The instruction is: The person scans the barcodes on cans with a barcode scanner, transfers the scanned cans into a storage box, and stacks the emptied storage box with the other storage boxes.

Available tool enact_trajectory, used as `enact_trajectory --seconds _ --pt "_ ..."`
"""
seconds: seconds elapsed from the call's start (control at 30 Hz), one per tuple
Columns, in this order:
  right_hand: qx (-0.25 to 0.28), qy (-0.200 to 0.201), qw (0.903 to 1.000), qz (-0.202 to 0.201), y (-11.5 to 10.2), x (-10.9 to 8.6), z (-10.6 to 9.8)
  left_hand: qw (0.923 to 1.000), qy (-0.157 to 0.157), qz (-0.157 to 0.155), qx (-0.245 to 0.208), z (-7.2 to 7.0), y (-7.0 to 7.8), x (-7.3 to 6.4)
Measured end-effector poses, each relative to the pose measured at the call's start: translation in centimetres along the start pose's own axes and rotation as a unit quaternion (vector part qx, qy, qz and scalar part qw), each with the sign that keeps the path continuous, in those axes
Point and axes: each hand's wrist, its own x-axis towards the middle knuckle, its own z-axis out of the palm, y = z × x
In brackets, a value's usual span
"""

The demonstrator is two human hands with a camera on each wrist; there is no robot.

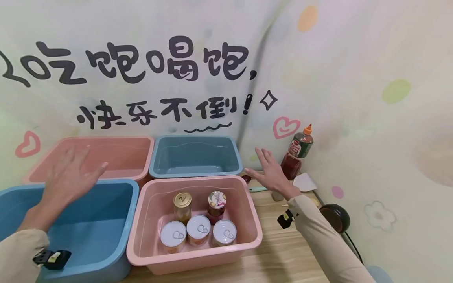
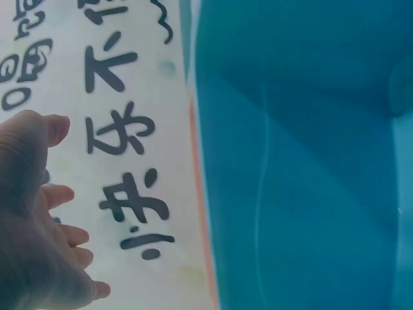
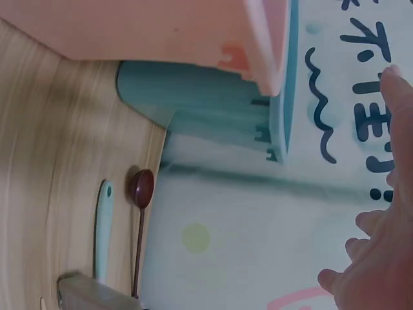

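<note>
My left hand (image 1: 69,177) hovers with fingers spread over the blue bin (image 1: 88,236) at the front left, holding nothing. To the right of the bins, my right hand (image 1: 270,173) is held in the air, fingers extended, also with nothing in it. Between them stands a pink bin (image 1: 194,257) with several cans on its floor. Three have white pull-tab lids, such as the middle can (image 1: 198,228). Behind these are a gold-topped can (image 1: 182,202) and a container with a printed lid (image 1: 216,202).
Behind are another pink bin (image 1: 116,157) and a smaller blue bin (image 1: 196,157), close to the wall. On the right of the wooden table (image 1: 276,251) are a sauce bottle (image 1: 297,149), a dark red spoon (image 3: 142,188), a light green handle (image 3: 104,226) and a round black object (image 1: 335,217).
</note>
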Motion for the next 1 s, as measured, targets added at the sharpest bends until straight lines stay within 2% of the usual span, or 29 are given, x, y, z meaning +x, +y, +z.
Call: enact_trajectory --seconds 0.13,0.27,0.47,0.6,0.7,0.83,1.0 --pt "0.014 -0.017 0.9996 -0.017 -1.3 -0.1 -0.4 0.9999 -0.009 0.014 -0.004 0.0 1.1 -0.5" --pt "0.017 -0.03 0.9985 -0.043 -3.0 -0.2 -0.8 0.9988 -0.021 0.045 -0.003 0.6 2.2 -1.2" --pt "0.013 -0.041 0.9957 -0.082 -5.1 0.1 -0.6 0.9938 -0.092 0.061 0.012 1.7 4.4 -2.0" --pt "0.015 -0.059 0.9925 -0.107 -6.3 0.2 -0.4 0.9886 -0.122 0.083 0.027 2.7 5.8 -2.7" --pt "0.009 -0.072 0.9893 -0.127 -7.2 0.3 -0.2 0.9838 -0.142 0.102 0.038 3.8 6.1 -3.5" --pt "-0.007 -0.085 0.9829 -0.163 -8.6 0.3 0.0 0.9773 -0.167 0.12 0.051 5.2 5.6 -4.5" --pt "-0.014 -0.129 0.9713 -0.2 -10.5 0.0 0.5 0.9739 -0.17 0.131 0.074 6.5 5.0 -5.2"
